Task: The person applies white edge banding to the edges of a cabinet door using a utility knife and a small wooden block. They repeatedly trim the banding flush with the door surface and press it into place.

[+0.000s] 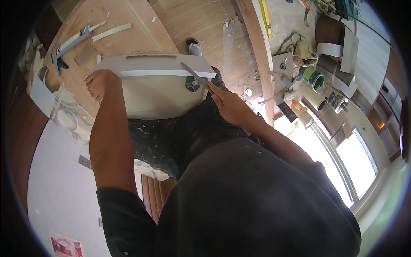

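Observation:
A pale board-built piece, maybe a drawer or cabinet part, rests by my thighs, with a beige face, a white edge strip and a dark slot in its far side. At its left end my left hand is closed, fingers curled over the corner; the fingertips are partly hidden. My right hand grips a flat grey metal file by its near end. The file slants up and left across the white edge near the right corner; whether it touches cannot be told.
On the plywood worktop lie a caulking gun and a pale strip. Paint cans, scissors, a cloth bag and a yellow level sit at the right. A shoe shows on the scrap-strewn floor.

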Available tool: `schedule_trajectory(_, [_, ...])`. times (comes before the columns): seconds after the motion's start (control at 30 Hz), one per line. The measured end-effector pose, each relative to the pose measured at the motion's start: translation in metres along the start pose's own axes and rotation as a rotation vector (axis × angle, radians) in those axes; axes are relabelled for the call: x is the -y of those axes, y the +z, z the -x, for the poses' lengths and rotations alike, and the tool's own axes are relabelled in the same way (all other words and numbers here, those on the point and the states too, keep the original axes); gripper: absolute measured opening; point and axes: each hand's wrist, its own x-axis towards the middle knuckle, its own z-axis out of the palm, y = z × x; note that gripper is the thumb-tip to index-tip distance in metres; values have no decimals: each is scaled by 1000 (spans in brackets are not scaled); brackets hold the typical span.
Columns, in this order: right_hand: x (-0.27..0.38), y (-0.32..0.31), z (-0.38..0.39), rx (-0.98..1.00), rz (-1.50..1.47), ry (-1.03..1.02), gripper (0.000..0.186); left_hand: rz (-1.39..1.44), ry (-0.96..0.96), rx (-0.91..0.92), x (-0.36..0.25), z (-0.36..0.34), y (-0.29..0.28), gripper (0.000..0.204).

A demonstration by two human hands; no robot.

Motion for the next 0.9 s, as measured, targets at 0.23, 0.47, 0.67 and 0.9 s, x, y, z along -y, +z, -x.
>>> schedule_trajectory(0.23, [-9,-8,-9,-11,0,57,44,26,-29,11,4,-9,7,51])
schedule_trajectory(0.47, [-9,-12,-9,25,-62,187,44,41,13,2,0,-3,5,50])
schedule_trajectory(0.67, [-55,6,-17,-88,3,127,46,-3,54,66,9,-9,7,53])
schedule_trajectory(0.9, [30,-17,-32,29,-240,133,48,230,-264,451,-11,-26,-43,55])
